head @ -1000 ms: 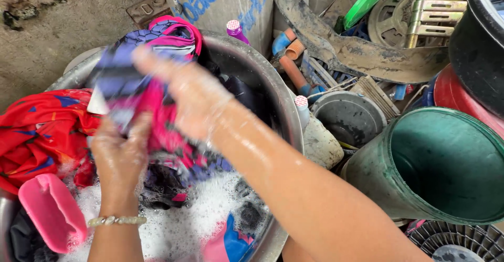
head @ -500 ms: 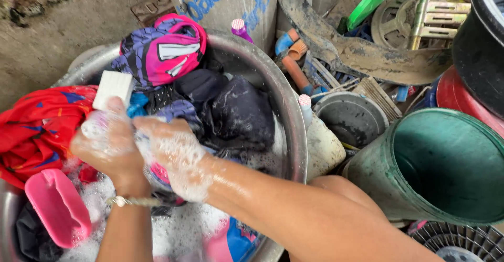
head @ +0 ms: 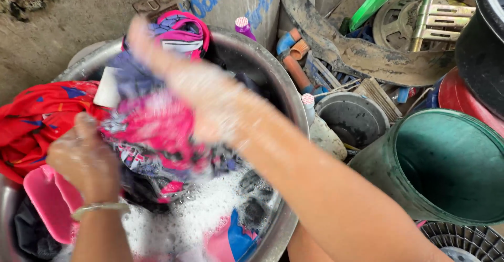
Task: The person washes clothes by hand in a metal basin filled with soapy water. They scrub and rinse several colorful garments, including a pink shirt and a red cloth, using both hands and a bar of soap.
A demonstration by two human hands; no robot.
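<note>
A wide metal basin (head: 294,104) holds foamy water and several wet clothes. My left hand (head: 84,157), soapy, with a bracelet at the wrist, clutches the near edge of a pink and purple patterned garment (head: 157,131). My right hand (head: 205,94), blurred with motion and covered in suds, presses flat on top of the same garment, fingers reaching toward the far rim. A white bar of soap (head: 107,88) lies just left of the garment. A red cloth (head: 37,115) hangs over the basin's left rim.
A pink scoop (head: 47,199) sits at the basin's near left. A green bucket (head: 446,162) stands right of the basin, a black tub (head: 483,47) and a small grey pot (head: 352,118) behind it. Pipes, planks and bottles clutter the back.
My right hand has slid away from me across the pink garment, toward the far rim. The garment has been spread upward again. My left hand has dropped lower left.
</note>
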